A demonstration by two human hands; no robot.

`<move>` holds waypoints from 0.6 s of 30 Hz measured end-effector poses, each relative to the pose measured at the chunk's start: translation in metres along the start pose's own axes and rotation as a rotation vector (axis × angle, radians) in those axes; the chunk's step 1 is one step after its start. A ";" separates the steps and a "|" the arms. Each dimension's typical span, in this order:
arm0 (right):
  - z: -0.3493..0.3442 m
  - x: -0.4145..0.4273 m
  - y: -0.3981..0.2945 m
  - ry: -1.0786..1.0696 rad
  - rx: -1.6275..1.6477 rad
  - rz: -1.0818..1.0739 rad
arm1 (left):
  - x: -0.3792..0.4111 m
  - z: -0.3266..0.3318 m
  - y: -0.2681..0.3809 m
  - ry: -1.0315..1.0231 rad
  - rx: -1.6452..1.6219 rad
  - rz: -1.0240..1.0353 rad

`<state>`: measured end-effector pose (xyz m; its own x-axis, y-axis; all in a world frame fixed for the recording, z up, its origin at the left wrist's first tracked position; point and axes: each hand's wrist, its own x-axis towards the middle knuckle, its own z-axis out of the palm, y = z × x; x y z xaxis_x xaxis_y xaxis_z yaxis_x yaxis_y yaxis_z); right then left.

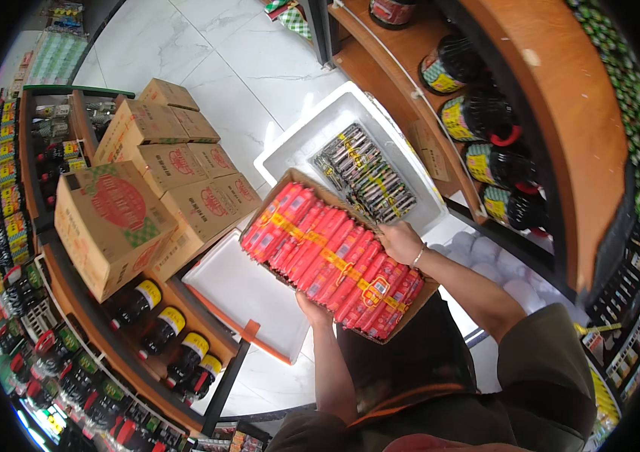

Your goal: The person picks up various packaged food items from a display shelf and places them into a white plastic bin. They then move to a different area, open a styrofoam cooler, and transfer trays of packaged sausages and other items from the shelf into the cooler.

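Between my two hands is an open cardboard tray [431, 294] packed with red wrapped packets [320, 248], a row of them bound by yellow printed tape. My left hand [315, 312] grips its near long edge from below. On the opposite long side, my right hand [402, 243] holds the rim, with a bracelet at the wrist. Beyond the tray stands a white foam box [348, 101] without its lid on. Inside it lie dark clear-wrapped packs [370, 175] with yellow tape; the held tray hides part of the box.
A white foam lid [257, 299] with orange tape lies on the tiled floor at left. Cardboard cartons [184, 164] are stacked beside it, above a shelf of dark bottles [164, 325]. At right, a wooden shelf [387, 73] holds large dark jars [472, 116]. White round objects [489, 260] sit below.
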<state>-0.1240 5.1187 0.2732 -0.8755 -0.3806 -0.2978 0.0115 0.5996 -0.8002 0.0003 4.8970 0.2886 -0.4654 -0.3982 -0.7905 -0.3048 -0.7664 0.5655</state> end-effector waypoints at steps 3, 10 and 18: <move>0.031 0.024 0.069 0.022 -0.010 0.027 | 0.087 -0.025 -0.051 -0.015 0.120 0.015; 0.090 0.082 0.205 0.123 0.007 0.072 | 0.217 -0.004 -0.125 -0.033 0.181 0.081; 0.139 0.120 0.272 0.131 0.077 0.088 | 0.255 0.025 -0.133 0.133 0.361 0.132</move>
<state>-0.1588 5.1379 -0.0528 -0.9250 -0.2308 -0.3019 0.1236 0.5686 -0.8133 -0.0985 4.9097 0.0175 -0.4151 -0.5612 -0.7160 -0.5328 -0.4880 0.6914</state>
